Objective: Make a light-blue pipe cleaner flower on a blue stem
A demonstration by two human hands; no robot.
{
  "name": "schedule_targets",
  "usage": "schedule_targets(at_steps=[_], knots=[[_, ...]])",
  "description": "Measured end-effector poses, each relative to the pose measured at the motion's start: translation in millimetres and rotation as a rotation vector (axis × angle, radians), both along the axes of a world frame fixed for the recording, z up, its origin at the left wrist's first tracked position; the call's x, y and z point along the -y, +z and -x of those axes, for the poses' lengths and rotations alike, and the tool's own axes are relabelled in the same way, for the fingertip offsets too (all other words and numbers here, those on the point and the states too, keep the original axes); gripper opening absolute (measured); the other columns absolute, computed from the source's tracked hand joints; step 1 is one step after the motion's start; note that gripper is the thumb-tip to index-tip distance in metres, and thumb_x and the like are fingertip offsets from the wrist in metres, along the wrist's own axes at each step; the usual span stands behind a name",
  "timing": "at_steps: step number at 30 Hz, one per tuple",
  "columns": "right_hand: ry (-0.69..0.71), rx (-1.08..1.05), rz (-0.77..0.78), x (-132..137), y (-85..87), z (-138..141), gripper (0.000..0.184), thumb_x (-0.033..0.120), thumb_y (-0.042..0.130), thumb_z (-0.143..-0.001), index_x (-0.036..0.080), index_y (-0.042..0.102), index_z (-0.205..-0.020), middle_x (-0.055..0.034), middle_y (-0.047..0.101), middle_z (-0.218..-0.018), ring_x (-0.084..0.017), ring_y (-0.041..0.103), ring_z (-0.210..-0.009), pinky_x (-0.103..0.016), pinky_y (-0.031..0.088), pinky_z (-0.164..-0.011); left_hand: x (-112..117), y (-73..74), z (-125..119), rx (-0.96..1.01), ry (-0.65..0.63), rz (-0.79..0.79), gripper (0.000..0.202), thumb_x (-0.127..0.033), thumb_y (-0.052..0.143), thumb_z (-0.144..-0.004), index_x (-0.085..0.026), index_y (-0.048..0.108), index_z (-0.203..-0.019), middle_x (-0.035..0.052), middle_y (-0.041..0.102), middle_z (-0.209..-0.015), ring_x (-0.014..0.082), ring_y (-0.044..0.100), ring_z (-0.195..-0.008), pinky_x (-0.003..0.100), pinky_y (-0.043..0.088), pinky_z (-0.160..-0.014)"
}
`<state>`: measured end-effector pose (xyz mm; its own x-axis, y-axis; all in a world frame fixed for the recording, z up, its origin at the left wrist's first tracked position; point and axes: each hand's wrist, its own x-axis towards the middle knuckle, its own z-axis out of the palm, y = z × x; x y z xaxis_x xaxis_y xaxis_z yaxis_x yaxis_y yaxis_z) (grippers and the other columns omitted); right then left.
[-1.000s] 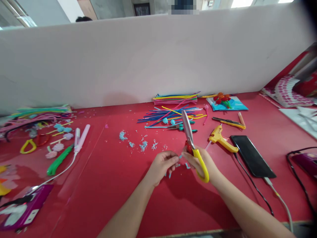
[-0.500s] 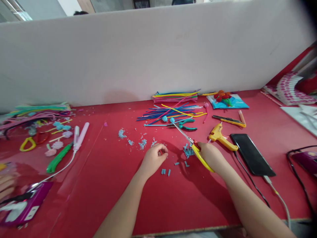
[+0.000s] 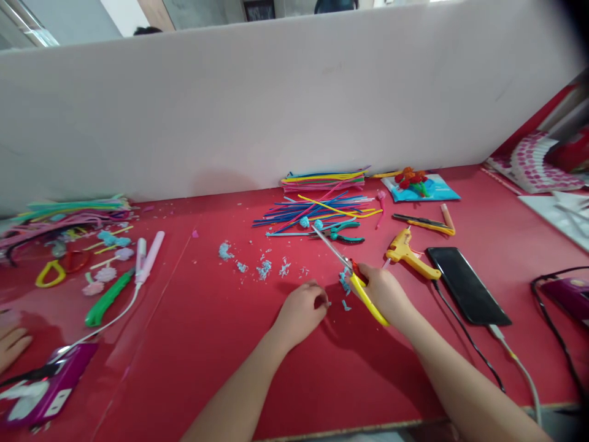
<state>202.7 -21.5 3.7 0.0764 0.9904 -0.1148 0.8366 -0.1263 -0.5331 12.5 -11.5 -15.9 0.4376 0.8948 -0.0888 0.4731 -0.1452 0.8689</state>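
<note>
My right hand (image 3: 384,291) is closed around the yellow-handled scissors (image 3: 368,299). Their long metal blades point away and to the left, with the tips near two fluffy light-blue balls (image 3: 304,222). My left hand (image 3: 301,312) rests low over the red table, thumb and index finger curled together in a ring. Small cut blue pieces (image 3: 346,305) lie between the hands, and more of them (image 3: 343,282) are partly covered by the scissors. A bluish speck shows at my left fingertips; what they pinch is too small to make out.
Pipe cleaners (image 3: 317,212) and teal-handled pliers (image 3: 343,233) lie ahead. Blue fluff scraps (image 3: 264,269) dot the table (image 3: 193,356). To the right are a yellow glue gun (image 3: 411,255), a box cutter (image 3: 423,223) and a phone (image 3: 467,285). Another person's hand (image 3: 13,344) is at the left edge.
My left hand has moved right and toward me, over the spot where small blue pieces lay in view. My right hand with the scissors has shifted slightly left.
</note>
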Motion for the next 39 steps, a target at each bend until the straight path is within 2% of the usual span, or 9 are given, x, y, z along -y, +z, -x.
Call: schedule_targets(at_steps=[7, 13, 19, 23, 26, 29, 33, 35, 39], knots=[[0.180, -0.307, 0.062, 9, 0.3, 23, 0.013, 0.027, 0.050, -0.072, 0.017, 0.055, -0.066, 0.0027, 0.052, -0.054, -0.011, 0.045, -0.051, -0.020, 0.030, -0.047, -4, 10.1, 4, 0.271, 0.064, 0.229, 0.007, -0.024, 0.057, -0.071, -0.017, 0.058, -0.070, 0.0002, 0.054, -0.067, 0.0142, 0.052, -0.066, 0.024, 0.041, -0.063], [0.176, -0.479, 0.075, 14, 4.9, 30, 0.009, 0.022, 0.046, -0.071, 0.017, 0.051, -0.066, 0.0055, 0.042, -0.052, -0.010, 0.041, -0.048, -0.019, 0.032, -0.045, -1, 18.1, 2, 0.378, 0.086, 0.259, 0.005, -0.022, 0.061, -0.068, -0.018, 0.059, -0.066, -0.0002, 0.052, -0.065, 0.0136, 0.049, -0.065, 0.024, 0.040, -0.063], [0.129, -0.526, 0.068, 15, 14.1, 29, 0.009, 0.022, 0.045, -0.069, 0.019, 0.044, -0.061, 0.0053, 0.041, -0.053, -0.009, 0.041, -0.048, -0.020, 0.033, -0.046, -7, 19.6, 9, 0.267, 0.110, 0.153, 0.008, -0.024, 0.057, -0.072, -0.018, 0.059, -0.067, -0.0007, 0.053, -0.066, 0.0144, 0.050, -0.066, 0.024, 0.040, -0.064], [0.082, -0.509, 0.064, 14, 17.5, 27, 0.010, 0.026, 0.043, -0.072, 0.019, 0.046, -0.064, 0.0054, 0.041, -0.050, -0.009, 0.040, -0.045, -0.020, 0.031, -0.044, -15, 17.4, 18, 0.161, 0.183, 0.043, 0.027, -0.029, 0.053, -0.078, -0.017, 0.057, -0.054, -0.0011, 0.048, -0.059, 0.0138, 0.046, -0.060, 0.025, 0.036, -0.062], [0.073, -0.480, 0.055, 13, 13.5, 28, 0.010, 0.025, 0.044, -0.070, 0.019, 0.045, -0.062, 0.0049, 0.041, -0.050, -0.010, 0.040, -0.046, -0.021, 0.030, -0.045, -13, 19.6, 16, 0.138, 0.164, 0.007, 0.018, -0.028, 0.056, -0.077, -0.018, 0.061, -0.062, -0.0008, 0.051, -0.065, 0.0137, 0.047, -0.063, 0.025, 0.035, -0.062], [0.090, -0.460, 0.038, 12, 6.1, 29, 0.011, 0.023, 0.045, -0.067, 0.019, 0.040, -0.058, 0.0040, 0.042, -0.053, -0.010, 0.040, -0.051, -0.020, 0.031, -0.048, -6, 22.6, 10, 0.144, 0.051, 0.060, 0.013, -0.029, 0.058, -0.076, -0.018, 0.064, -0.076, -0.0002, 0.053, -0.073, 0.0123, 0.047, -0.062, 0.023, 0.036, -0.058], [0.110, -0.439, 0.023, 13, -1.2, 30, 0.011, 0.023, 0.044, -0.067, 0.020, 0.038, -0.058, 0.0041, 0.041, -0.055, -0.010, 0.039, -0.052, -0.020, 0.030, -0.049, 2, 21.5, 3, 0.107, 0.021, 0.088, 0.010, -0.025, 0.058, -0.074, -0.016, 0.061, -0.072, -0.0011, 0.049, -0.071, 0.0099, 0.043, -0.057, 0.022, 0.034, -0.052], [0.119, -0.423, 0.012, 13, -2.7, 31, 0.010, 0.022, 0.045, -0.067, 0.020, 0.040, -0.059, 0.0043, 0.041, -0.054, -0.010, 0.039, -0.053, -0.020, 0.030, -0.048, 4, 19.3, 2, 0.076, 0.042, 0.034, 0.003, -0.019, 0.057, -0.073, -0.017, 0.060, -0.073, -0.0014, 0.051, -0.073, 0.0093, 0.043, -0.057, 0.021, 0.034, -0.053], [0.145, -0.391, -0.004, 14, -2.6, 33, 0.007, 0.022, 0.047, -0.067, 0.019, 0.042, -0.062, 0.0051, 0.039, -0.053, -0.010, 0.037, -0.052, -0.020, 0.028, -0.048, 4, 15.1, 2, 0.001, 0.051, -0.080, 0.009, -0.010, 0.055, -0.070, -0.018, 0.059, -0.072, -0.0020, 0.053, -0.074, 0.0088, 0.043, -0.057, 0.021, 0.034, -0.054]])
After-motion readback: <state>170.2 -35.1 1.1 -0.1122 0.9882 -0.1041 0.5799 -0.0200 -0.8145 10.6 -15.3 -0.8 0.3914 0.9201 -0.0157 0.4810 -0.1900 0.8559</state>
